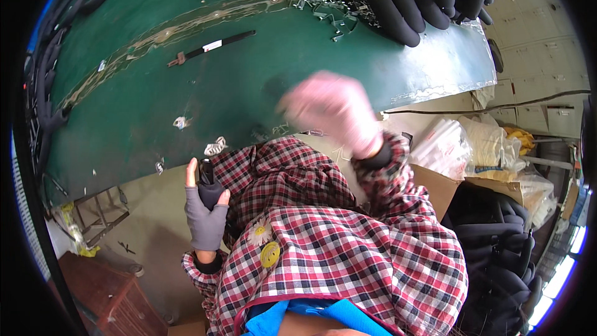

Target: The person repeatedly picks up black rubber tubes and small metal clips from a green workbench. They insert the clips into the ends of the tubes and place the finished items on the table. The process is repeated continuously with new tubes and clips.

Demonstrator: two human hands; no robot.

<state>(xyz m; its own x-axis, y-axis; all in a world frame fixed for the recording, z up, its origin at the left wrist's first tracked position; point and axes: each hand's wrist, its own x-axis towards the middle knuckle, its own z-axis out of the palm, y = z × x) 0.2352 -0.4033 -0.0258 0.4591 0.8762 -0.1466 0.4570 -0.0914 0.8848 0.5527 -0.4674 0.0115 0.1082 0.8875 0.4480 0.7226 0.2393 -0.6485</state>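
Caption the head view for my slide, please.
Gray-gloved left hand holding a black object, pink-gloved right hand blurred, at a green table.

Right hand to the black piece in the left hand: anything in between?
Nothing visible: between the pink-gloved right hand and the black piece in the grey-gloved left hand, only green tabletop and plaid fabric show, as background.

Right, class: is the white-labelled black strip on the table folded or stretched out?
Stretched out: the black strip lies in one straight line on the green tabletop, with no fold visible.
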